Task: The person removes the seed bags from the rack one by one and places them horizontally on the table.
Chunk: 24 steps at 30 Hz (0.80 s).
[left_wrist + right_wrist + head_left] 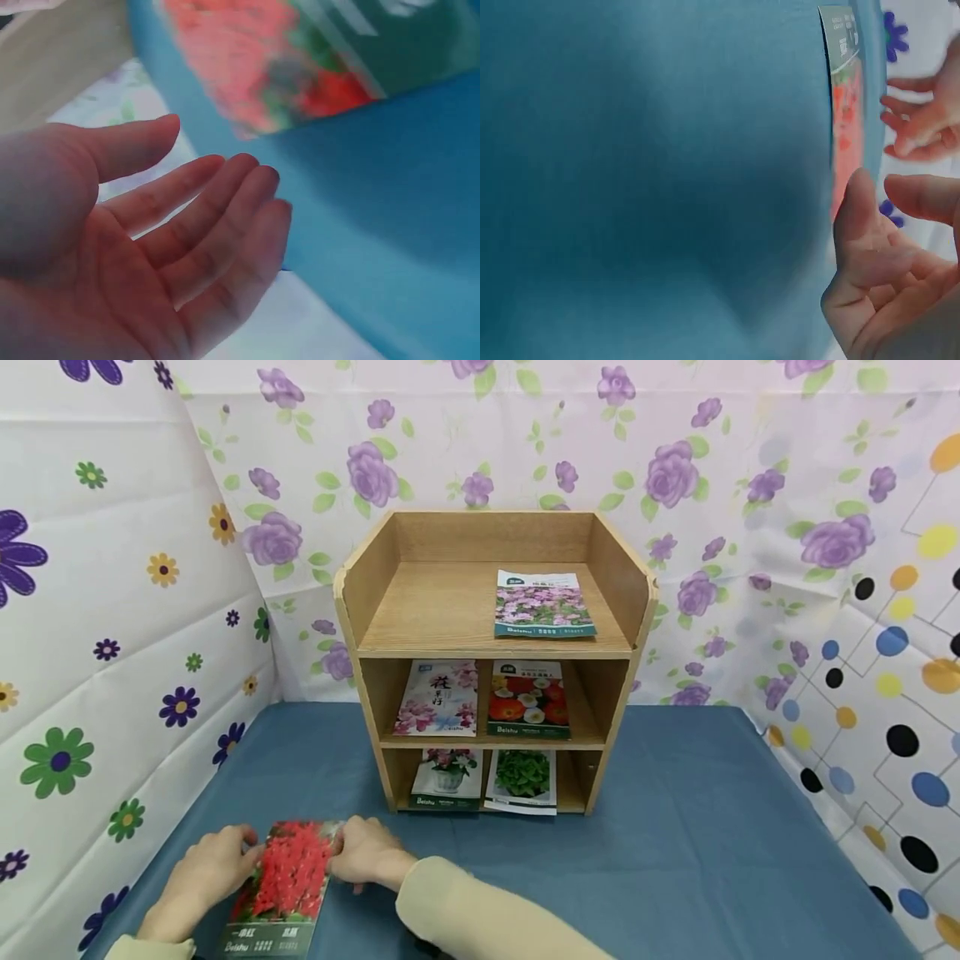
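A seed packet with red flowers (288, 872) and a green lower band lies on the blue cloth at the front left. On its left side is my left hand (206, 877), thumb near the packet's edge. The left wrist view shows that hand (172, 240) with relaxed fingers and nothing in its palm, the packet (247, 60) beyond the fingertips. My right hand (367, 852) is at the packet's upper right corner and covers part of it. In the right wrist view, a gap parts the right hand's (892, 277) thumb and bent index finger, which overlaps the packet's end (847, 135).
A wooden shelf (495, 653) stands at the back middle. A pink-flower packet (542, 606) lies on top. Two packets (438, 697) (529, 697) sit in its middle row, and two more (448, 777) (522, 778) below. Patterned cloth walls (97, 635) border the blue tablecloth (675, 852).
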Tool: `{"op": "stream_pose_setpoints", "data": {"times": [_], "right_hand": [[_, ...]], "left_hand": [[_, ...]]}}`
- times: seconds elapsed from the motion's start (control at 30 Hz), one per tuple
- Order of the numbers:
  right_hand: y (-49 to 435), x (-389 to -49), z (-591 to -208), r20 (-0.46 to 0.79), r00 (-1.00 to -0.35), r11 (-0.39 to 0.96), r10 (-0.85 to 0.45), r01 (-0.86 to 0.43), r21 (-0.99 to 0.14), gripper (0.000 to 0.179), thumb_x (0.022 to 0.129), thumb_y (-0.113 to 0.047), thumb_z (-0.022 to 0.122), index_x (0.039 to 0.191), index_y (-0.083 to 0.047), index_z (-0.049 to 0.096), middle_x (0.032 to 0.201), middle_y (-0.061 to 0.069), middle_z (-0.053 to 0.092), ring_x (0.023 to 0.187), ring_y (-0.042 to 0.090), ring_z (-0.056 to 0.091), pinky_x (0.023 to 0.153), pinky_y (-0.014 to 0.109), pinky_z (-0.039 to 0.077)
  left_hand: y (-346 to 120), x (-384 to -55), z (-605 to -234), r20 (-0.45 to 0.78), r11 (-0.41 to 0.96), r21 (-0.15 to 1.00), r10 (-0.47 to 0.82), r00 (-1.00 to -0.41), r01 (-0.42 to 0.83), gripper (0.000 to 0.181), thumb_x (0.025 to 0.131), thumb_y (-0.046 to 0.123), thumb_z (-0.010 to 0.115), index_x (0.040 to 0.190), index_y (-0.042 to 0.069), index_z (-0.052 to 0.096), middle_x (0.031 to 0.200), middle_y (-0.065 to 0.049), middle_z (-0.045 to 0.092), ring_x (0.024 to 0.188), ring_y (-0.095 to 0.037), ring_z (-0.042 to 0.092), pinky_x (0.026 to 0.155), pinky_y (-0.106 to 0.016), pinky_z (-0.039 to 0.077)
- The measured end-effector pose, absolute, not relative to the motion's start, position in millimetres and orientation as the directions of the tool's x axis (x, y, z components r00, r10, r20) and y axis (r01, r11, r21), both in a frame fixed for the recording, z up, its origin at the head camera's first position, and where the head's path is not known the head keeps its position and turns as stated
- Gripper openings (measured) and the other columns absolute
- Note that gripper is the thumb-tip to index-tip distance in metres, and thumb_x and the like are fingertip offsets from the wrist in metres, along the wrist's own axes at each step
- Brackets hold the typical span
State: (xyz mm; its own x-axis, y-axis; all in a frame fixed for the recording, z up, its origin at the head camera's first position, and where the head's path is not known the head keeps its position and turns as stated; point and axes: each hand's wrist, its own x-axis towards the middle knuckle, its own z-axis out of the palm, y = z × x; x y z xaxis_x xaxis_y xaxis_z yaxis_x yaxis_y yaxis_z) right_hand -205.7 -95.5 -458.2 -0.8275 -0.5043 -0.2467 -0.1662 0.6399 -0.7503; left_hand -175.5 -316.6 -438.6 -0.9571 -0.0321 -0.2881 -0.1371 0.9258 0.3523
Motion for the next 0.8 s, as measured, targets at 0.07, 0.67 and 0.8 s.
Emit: {"op": "stream_pose_setpoints", "data": {"times": [0.07,0.67,0.8], "right_hand": [[-85.5,-206.9,-445.8,-0.227,-0.791,0.667,-0.568,-0.281,-0.69,0.01,0.092,-0.02,0.067,0.084,-0.019,0.073,0.071,-0.006,0.064,0.051,0.013,0.059,0.052,0.028,0.047],[3.9,-181.7,-321.7,-0.111,-0.68,0.689,-0.725,-0.719,-0.094,0.03,0.097,-0.034,0.062,0.126,-0.024,0.064,0.101,-0.005,0.063,0.075,0.009,0.058,0.051,0.028,0.046],[27.8,-179.9,-278.0,-0.009,-0.714,0.714,-0.7,-0.7,-0.032,0.014,0.096,-0.031,0.061,0.105,-0.023,0.068,0.083,-0.007,0.059,0.065,0.01,0.054,0.045,0.031,0.043]], "left_hand": [[-308.5,-174.3,-429.6,-0.273,0.927,0.352,-0.031,-0.962,-0.13,0.037,0.099,0.028,0.058,0.112,-0.006,0.062,0.075,-0.004,0.06,0.063,-0.021,0.055,0.055,-0.042,0.044],[-210.8,-159.5,-336.9,0.002,0.905,0.41,0.124,-0.992,0.114,0.077,0.093,0.071,0.039,0.125,0.006,0.064,0.077,0.002,0.062,0.056,-0.013,0.054,0.046,-0.034,0.041],[-194.1,-156.1,-302.7,0.094,0.893,0.404,0.178,-0.98,0.201,0.072,0.095,0.069,0.038,0.124,0.009,0.065,0.076,0.003,0.06,0.059,-0.012,0.053,0.05,-0.033,0.041]]}}
